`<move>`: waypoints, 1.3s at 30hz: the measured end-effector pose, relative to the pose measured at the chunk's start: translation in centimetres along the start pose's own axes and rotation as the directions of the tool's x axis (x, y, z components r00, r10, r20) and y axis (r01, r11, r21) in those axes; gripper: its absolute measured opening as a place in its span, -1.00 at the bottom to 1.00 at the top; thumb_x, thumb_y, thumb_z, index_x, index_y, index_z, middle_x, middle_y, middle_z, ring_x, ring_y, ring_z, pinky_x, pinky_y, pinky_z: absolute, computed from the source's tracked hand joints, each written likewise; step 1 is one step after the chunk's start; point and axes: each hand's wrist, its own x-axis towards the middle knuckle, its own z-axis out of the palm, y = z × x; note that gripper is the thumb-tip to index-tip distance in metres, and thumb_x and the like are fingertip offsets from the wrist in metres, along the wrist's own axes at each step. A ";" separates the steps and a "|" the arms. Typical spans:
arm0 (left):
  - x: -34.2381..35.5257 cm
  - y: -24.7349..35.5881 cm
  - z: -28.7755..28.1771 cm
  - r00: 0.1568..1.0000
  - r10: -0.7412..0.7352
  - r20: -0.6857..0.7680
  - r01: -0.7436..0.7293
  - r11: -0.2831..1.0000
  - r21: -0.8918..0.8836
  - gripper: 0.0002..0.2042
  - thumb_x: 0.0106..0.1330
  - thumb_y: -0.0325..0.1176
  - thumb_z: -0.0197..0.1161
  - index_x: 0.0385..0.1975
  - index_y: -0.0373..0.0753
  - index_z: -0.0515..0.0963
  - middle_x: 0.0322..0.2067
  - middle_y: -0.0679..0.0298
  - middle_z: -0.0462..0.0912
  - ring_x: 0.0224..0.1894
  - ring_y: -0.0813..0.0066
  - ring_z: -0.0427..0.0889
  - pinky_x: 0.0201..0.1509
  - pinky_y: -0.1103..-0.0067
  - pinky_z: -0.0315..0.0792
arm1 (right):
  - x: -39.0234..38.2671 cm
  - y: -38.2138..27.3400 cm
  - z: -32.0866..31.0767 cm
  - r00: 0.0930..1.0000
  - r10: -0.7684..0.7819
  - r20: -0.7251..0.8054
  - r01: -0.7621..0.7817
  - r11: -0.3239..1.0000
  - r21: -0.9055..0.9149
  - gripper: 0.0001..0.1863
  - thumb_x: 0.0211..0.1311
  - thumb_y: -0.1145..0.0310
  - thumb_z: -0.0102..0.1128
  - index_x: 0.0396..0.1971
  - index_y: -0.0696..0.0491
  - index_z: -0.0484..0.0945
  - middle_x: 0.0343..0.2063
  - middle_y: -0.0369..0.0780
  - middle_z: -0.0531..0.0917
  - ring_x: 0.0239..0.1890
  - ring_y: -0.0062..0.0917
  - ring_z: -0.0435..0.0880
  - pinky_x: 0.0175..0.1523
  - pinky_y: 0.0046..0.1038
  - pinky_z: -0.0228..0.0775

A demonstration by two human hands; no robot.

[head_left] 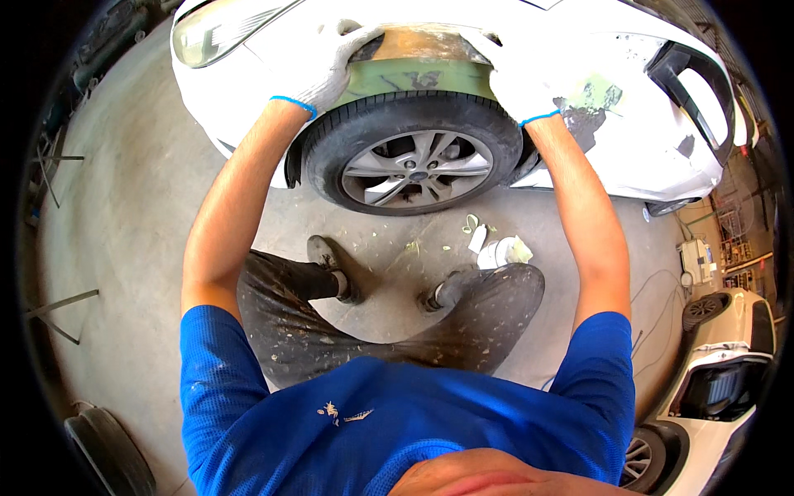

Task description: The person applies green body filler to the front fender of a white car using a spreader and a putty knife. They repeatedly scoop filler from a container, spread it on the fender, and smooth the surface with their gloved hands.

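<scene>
My left hand (321,66), in a white knit glove with a blue cuff, is closed at the left end of a long tan-brown strip (422,43) with dark ends. At its right end my right hand (523,78), gloved the same way, is also closed. The strip lies against the white car's fender (281,41), just above the wheel arch; its exact kind cannot be made out. Below it, a curved green patch (426,78) with dark marks follows the arch. My gloves hide most of my fingers.
A tyre with a silver spoked wheel (418,169) sits under the arch, between my arms. White rolls (496,253) and scraps lie on the floor by my right foot. Another car (707,372) stands at the lower right, a loose tyre (107,450) at the lower left, metal stands (62,306) at the left.
</scene>
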 end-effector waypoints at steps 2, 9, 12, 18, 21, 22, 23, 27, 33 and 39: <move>0.2 0.1 -0.1 1.000 0.021 -0.013 -0.022 0.999 -0.041 -0.39 0.24 -0.74 0.09 0.25 0.02 0.56 0.08 0.08 0.57 0.10 0.06 0.53 0.27 0.30 0.44 | 0.2 0.0 -0.3 1.000 -0.011 -0.004 0.010 1.000 -0.012 -0.20 0.08 0.59 0.05 0.33 -0.46 0.48 0.11 -0.24 0.54 0.15 -0.23 0.50 0.25 -0.19 0.36; 0.0 -1.3 1.5 0.983 0.107 -0.151 -0.116 0.992 -0.048 -0.40 0.22 -0.71 0.14 0.25 0.04 0.56 0.07 0.08 0.59 0.07 0.04 0.58 0.24 0.27 0.45 | 0.2 -0.9 -0.2 0.996 -0.039 -0.084 0.035 0.998 -0.045 -0.25 0.13 0.54 0.07 0.32 -0.47 0.49 0.11 -0.27 0.54 0.13 -0.23 0.49 0.24 -0.15 0.33; -1.9 0.7 1.0 0.991 0.092 -0.093 -0.090 0.995 0.034 -0.39 0.19 -0.66 0.18 0.25 0.08 0.57 0.05 0.12 0.60 0.06 0.04 0.57 0.24 0.24 0.44 | -1.6 -1.9 0.3 0.994 -0.034 -0.106 0.030 0.999 -0.040 -0.27 0.15 0.51 0.07 0.31 -0.47 0.50 0.10 -0.28 0.54 0.12 -0.23 0.48 0.24 -0.13 0.32; -5.8 2.7 2.6 0.994 0.037 -0.104 -0.030 0.997 0.067 -0.39 0.13 -0.62 0.20 0.21 0.11 0.59 0.03 0.18 0.61 0.02 0.08 0.57 0.15 0.27 0.48 | -6.2 -3.0 3.3 0.992 -0.040 -0.118 0.032 0.997 -0.072 -0.29 0.17 0.45 0.10 0.33 -0.49 0.48 0.08 -0.31 0.52 0.10 -0.27 0.44 0.25 -0.08 0.25; -8.1 3.4 4.2 0.989 0.017 -0.149 -0.006 0.997 0.077 -0.39 0.12 -0.59 0.24 0.20 0.15 0.60 0.03 0.20 0.60 0.02 0.07 0.57 0.14 0.28 0.47 | -7.6 -4.0 3.2 0.997 -0.045 -0.066 0.039 0.995 -0.093 -0.28 0.17 0.45 0.09 0.35 -0.48 0.45 0.14 -0.32 0.48 0.14 -0.28 0.43 0.32 -0.08 0.20; -8.0 3.8 4.2 0.990 -0.001 -0.140 0.010 0.998 0.066 -0.39 0.12 -0.60 0.24 0.20 0.14 0.60 0.03 0.19 0.60 0.03 0.06 0.57 0.14 0.27 0.47 | -7.6 -4.0 2.9 0.998 -0.049 -0.037 0.046 0.994 -0.096 -0.28 0.17 0.45 0.08 0.35 -0.47 0.45 0.13 -0.31 0.49 0.15 -0.27 0.43 0.32 -0.08 0.21; -8.0 3.9 3.8 0.988 0.011 -0.152 -0.005 0.999 0.040 -0.39 0.12 -0.61 0.23 0.20 0.14 0.60 0.04 0.19 0.61 0.03 0.06 0.57 0.14 0.27 0.47 | -7.7 -3.9 2.5 0.997 -0.058 -0.054 0.054 0.996 -0.067 -0.29 0.17 0.46 0.08 0.35 -0.46 0.45 0.13 -0.31 0.50 0.16 -0.27 0.43 0.31 -0.08 0.21; -6.1 3.2 2.3 0.991 0.017 -0.133 -0.018 1.000 -0.010 -0.38 0.13 -0.61 0.21 0.22 0.12 0.59 0.05 0.18 0.60 0.07 0.04 0.55 0.20 0.24 0.44 | -5.5 -2.9 -0.1 0.992 -0.079 -0.096 0.067 0.991 -0.120 -0.26 0.08 0.51 0.10 0.29 -0.45 0.53 0.08 -0.29 0.54 0.14 -0.27 0.46 0.24 -0.13 0.29; -0.3 1.5 -0.5 0.991 0.105 -0.079 -0.099 0.992 0.080 -0.33 0.06 -0.60 0.24 0.24 0.16 0.59 0.08 0.20 0.58 0.11 0.08 0.52 0.24 0.22 0.40 | -0.5 -0.8 -1.8 0.984 -0.035 -0.172 0.005 0.984 -0.176 -0.22 -0.02 0.54 0.15 0.26 -0.46 0.57 0.05 -0.30 0.55 0.11 -0.31 0.47 0.21 -0.17 0.31; -0.6 1.4 -0.2 0.997 0.074 -0.036 -0.070 0.994 0.086 -0.32 0.04 -0.60 0.24 0.24 0.17 0.59 0.08 0.21 0.58 0.11 0.08 0.52 0.24 0.23 0.40 | -1.0 -0.9 -1.1 0.987 -0.022 -0.161 0.001 0.991 -0.131 -0.24 0.00 0.51 0.16 0.25 -0.47 0.57 0.05 -0.31 0.54 0.12 -0.32 0.46 0.21 -0.16 0.30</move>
